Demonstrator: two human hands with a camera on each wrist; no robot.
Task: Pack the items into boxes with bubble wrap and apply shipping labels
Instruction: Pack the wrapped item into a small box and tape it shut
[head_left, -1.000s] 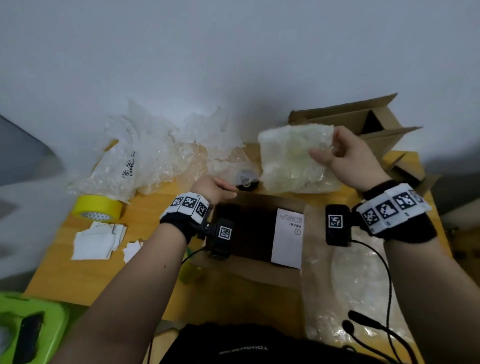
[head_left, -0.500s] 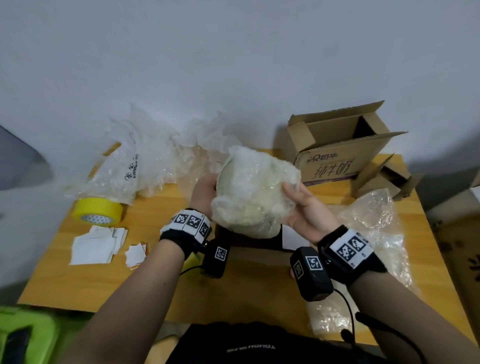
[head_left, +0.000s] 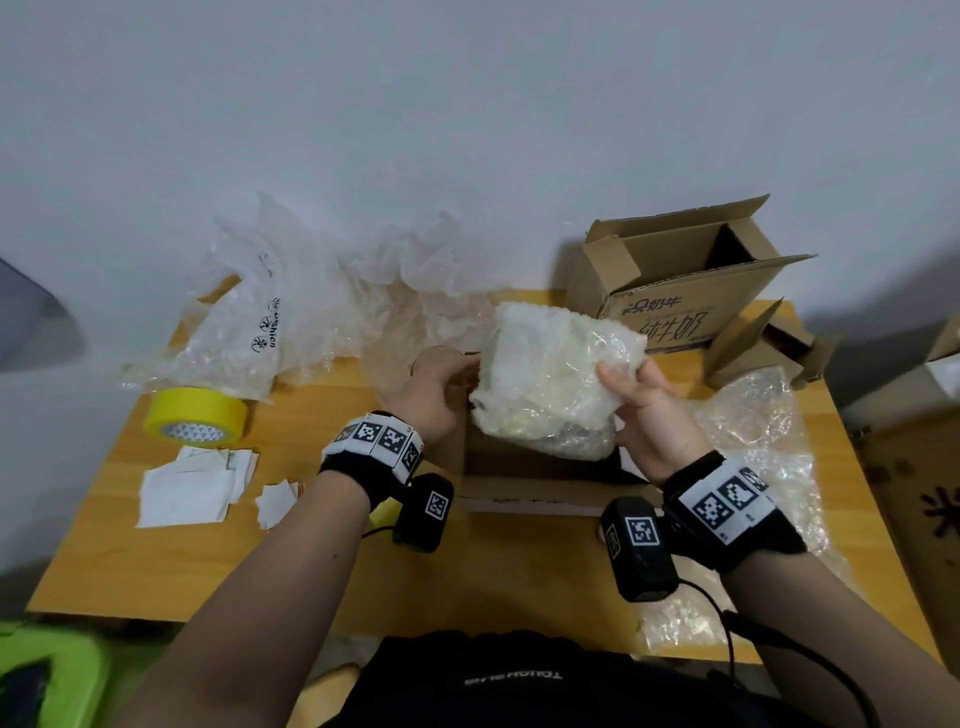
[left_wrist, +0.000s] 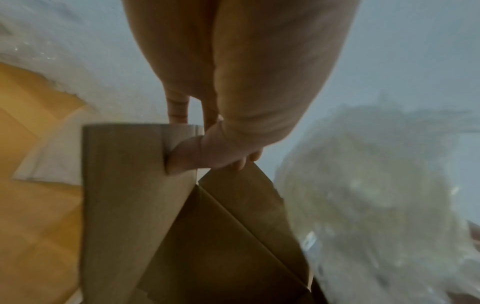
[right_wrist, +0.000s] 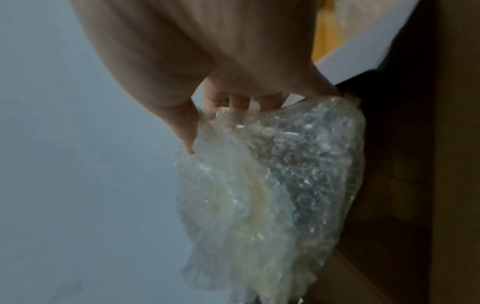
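Note:
An open cardboard box (head_left: 524, 491) sits at the table's middle, its inside dark. Just above its opening is a crumpled bubble wrap bundle (head_left: 550, 384), and my right hand (head_left: 636, 397) grips its right side. In the right wrist view the fingers and thumb of my right hand (right_wrist: 221, 123) curl into the bubble wrap bundle (right_wrist: 272, 181). My left hand (head_left: 436, 395) is at the box's left side. In the left wrist view my left hand (left_wrist: 182, 142) pinches the box's upright flap (left_wrist: 124, 185) between thumb and fingers, with the bubble wrap bundle (left_wrist: 376, 205) to the right.
A yellow tape roll (head_left: 197, 415) and loose paper labels (head_left: 192, 488) lie at the left. A heap of plastic wrap (head_left: 311, 312) fills the back. A printed open box (head_left: 685, 291) stands back right, above a bubble wrap sheet (head_left: 753, 441). A green stool (head_left: 47, 675) is near left.
My right hand has brought the bubble wrap down from high on the right to just above the open box, now crumpled into a bundle. My left hand has stayed by the box's left flap.

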